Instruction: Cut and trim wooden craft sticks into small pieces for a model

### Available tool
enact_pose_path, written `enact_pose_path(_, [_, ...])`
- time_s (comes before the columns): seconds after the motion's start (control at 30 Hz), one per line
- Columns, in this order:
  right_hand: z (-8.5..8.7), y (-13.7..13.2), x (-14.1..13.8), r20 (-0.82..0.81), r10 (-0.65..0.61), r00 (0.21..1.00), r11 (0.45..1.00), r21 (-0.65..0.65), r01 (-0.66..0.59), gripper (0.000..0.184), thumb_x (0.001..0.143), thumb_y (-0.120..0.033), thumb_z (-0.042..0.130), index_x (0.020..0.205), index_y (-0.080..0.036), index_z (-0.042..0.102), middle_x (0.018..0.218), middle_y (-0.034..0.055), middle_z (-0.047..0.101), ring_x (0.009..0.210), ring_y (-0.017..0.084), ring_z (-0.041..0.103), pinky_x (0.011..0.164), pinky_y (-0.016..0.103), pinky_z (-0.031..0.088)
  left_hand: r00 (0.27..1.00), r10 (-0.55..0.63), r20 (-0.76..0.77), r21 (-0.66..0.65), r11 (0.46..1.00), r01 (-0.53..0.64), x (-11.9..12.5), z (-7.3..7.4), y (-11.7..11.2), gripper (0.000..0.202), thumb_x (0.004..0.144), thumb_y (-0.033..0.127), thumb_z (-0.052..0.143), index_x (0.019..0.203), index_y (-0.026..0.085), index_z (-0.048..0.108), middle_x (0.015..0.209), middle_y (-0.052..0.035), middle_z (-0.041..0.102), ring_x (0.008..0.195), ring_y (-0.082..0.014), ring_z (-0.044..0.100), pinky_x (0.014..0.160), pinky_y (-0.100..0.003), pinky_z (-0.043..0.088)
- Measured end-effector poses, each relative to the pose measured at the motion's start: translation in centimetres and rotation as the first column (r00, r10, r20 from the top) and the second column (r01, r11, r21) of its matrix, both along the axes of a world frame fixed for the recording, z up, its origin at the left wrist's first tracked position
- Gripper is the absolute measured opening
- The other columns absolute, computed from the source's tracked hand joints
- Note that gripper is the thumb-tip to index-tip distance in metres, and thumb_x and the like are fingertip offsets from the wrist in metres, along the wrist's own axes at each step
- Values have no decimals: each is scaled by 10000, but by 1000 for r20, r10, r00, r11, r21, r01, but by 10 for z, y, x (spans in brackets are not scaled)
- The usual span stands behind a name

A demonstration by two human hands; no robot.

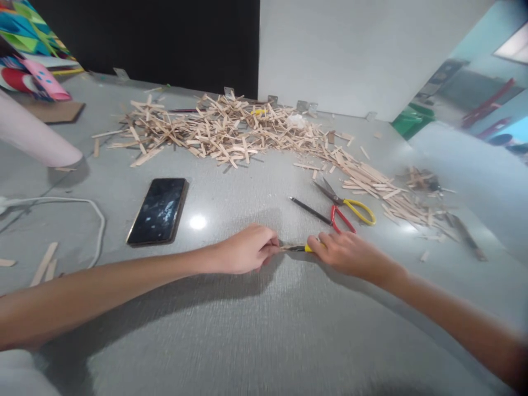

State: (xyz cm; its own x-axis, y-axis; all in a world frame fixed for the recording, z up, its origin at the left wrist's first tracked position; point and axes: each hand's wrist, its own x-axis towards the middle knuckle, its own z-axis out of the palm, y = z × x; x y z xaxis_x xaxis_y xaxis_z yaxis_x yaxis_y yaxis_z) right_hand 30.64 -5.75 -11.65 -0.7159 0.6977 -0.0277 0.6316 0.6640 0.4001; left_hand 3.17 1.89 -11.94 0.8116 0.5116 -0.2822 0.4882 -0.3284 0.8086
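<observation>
Near the middle of the table my left hand [251, 250] is closed in a pinch around a small thin wooden stick [283, 249], most of it hidden by the fingers. My right hand [346, 253] wraps round a yellow-handled tool [308, 248] whose narrow, dark, blade-like tip points left and meets the stick. The grip covers most of the tool, so its exact kind cannot be made out. Just beyond my right hand lie scissors [340, 201] with one red and one yellow handle loop, and a black pen [309, 210].
A large heap of wooden sticks [223, 132] spreads along the back and right of the grey table [264, 341]. A phone [159, 212] lies left, near a white cable [101, 220] and a pale roll [41, 135]. At far right rests a flat metal tool [466, 236].
</observation>
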Motion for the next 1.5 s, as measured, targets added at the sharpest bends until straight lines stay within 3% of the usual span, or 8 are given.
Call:
enact_pose_path(0.13, [-9, 7, 3, -72, 66, 995, 998, -4, -67, 299, 1127, -178, 384, 953, -184, 628, 716, 28, 646, 518, 153, 508, 531, 372, 165, 1000, -3, 7, 81, 997, 3, 2, 2, -2, 345, 1040, 252, 501, 718, 174, 597, 544, 5, 608, 479, -121, 555, 563, -254, 365])
enact_pose_path(0.33, [-4, -24, -20, -43, -187, 981, 975, 112, 191, 290, 1024, -15, 402, 1015, -170, 648, 665, 54, 629, 504, 176, 520, 510, 369, 168, 1000, -18, 20, 174, 985, 14, 3, 3, -4, 302, 1014, 169, 487, 744, 166, 622, 574, 0, 623, 492, -114, 536, 562, -256, 337])
enact_pose_path(0.5, [-6, -13, -13, -24, -22, 999, 1000, 21, 23, 254, 1060, -92, 432, 971, -184, 652, 694, 48, 659, 491, 171, 520, 505, 358, 168, 999, -42, 28, 235, 971, 34, 2, -1, -5, 287, 1017, 181, 490, 761, 169, 620, 598, -5, 615, 527, -124, 547, 563, -257, 332])
enact_pose_path(0.7, [-7, -20, -18, -33, -159, 987, 978, 133, 162, 312, 1003, -1, 383, 1009, -179, 639, 635, 50, 623, 487, 184, 514, 487, 363, 195, 998, -63, 3, 295, 954, 60, 1, -3, -8, 274, 1009, 149, 466, 780, 178, 614, 569, 18, 544, 502, -122, 477, 557, -270, 312])
enact_pose_path(0.87, [-2, -7, -14, 53, -13, 999, 1000, 20, 12, 225, 1025, -58, 458, 993, -186, 641, 702, 42, 668, 512, 169, 559, 498, 347, 196, 998, -58, -23, 346, 936, 62, 2, -7, -9, 273, 1021, 166, 458, 795, 177, 611, 645, -15, 574, 578, -154, 514, 582, -287, 307])
enact_pose_path(1.07, [2, -30, -38, 13, -211, 977, 970, 130, 208, 314, 987, 10, 389, 1010, -159, 652, 616, 68, 623, 471, 191, 523, 468, 339, 188, 997, -74, -36, 384, 920, 82, 0, -11, -12, 248, 1000, 127, 452, 802, 188, 587, 676, -13, 570, 601, -162, 516, 604, -292, 336])
enact_pose_path(1.33, [-1, -2, -17, 58, 15, 998, 996, 83, -20, 242, 1000, -16, 457, 1002, -170, 644, 693, 53, 673, 518, 181, 581, 500, 345, 193, 999, -48, 4, 364, 930, 43, -1, -17, -15, 254, 1018, 166, 419, 818, 187, 575, 680, -22, 554, 628, -180, 535, 621, -300, 351])
enact_pose_path(1.5, [7, -27, -39, 129, -234, 964, 967, 131, 218, 306, 985, 31, 419, 1060, -131, 667, 665, 57, 651, 508, 200, 608, 488, 331, 179, 994, -12, 107, 265, 964, -16, 0, -12, -15, 280, 1022, 234, 472, 762, 188, 565, 633, 13, 532, 577, -144, 507, 604, -275, 358])
